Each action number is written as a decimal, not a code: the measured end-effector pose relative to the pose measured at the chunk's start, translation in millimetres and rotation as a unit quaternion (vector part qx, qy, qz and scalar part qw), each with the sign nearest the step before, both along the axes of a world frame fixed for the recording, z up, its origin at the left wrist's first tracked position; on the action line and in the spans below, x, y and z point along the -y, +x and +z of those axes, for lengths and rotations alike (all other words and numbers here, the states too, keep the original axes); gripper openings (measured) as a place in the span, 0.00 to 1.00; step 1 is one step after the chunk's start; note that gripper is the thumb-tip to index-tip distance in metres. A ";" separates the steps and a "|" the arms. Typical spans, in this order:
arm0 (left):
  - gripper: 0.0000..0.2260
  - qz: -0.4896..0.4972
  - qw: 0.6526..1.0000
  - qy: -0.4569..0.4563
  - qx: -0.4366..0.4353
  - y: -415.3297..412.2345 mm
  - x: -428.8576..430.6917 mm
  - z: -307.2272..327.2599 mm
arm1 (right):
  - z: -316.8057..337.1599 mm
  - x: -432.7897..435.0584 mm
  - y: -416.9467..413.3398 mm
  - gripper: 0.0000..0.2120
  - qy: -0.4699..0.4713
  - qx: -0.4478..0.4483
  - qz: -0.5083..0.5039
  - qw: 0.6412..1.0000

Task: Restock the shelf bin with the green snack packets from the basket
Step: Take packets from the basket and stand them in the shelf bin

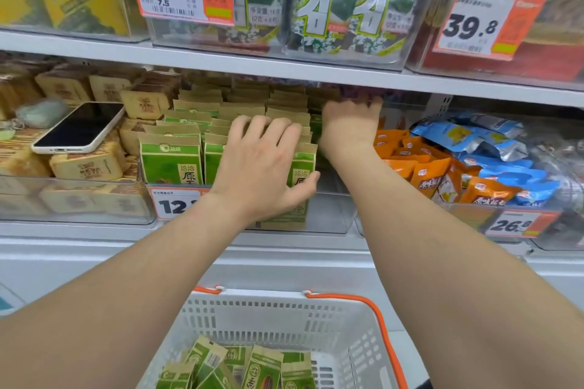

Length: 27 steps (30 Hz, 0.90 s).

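A clear shelf bin on the middle shelf holds rows of upright green and tan snack packets. My left hand lies over the front packets, fingers draped on their tops and thumb against the front of one packet. My right hand reaches deep into the bin's right side, its fingers hidden among the rear packets under the shelf above. Below, a white basket with orange handles holds several more green packets.
A phone lies on tan packets in the bin to the left. Orange and blue snack bags fill the bin to the right. Price tags hang on the bin fronts. The upper shelf edge sits just above my right hand.
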<state>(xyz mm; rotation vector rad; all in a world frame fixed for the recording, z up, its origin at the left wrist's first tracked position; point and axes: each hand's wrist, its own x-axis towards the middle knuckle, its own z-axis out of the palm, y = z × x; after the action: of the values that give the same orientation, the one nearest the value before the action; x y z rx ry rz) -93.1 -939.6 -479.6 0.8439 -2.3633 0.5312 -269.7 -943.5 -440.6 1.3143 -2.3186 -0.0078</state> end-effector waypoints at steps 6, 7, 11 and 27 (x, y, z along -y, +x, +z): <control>0.33 -0.010 1.000 0.012 0.011 3.3 2.4 0.0 | -18.0 7.4 -4.4 0.35 -0.109 -0.078 0.011 0.991; 0.33 -0.014 1.000 0.015 0.014 4.4 2.7 0.1 | -19.0 7.0 -4.8 0.32 -0.120 -0.097 0.023 0.988; 0.34 -0.021 0.999 0.029 0.025 8.9 2.7 1.4 | -22.8 3.5 -5.6 0.10 -0.037 -0.130 0.088 0.987; 0.33 -0.022 0.997 0.070 0.013 18.6 -10.4 2.3 | -15.6 -29.3 7.3 0.17 0.224 -0.116 0.101 0.962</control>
<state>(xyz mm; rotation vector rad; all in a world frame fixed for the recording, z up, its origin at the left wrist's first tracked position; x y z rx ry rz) -74.5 -929.2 -477.3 0.8494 -2.4585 0.3652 -262.4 -914.2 -456.2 1.6594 -2.0411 -0.6182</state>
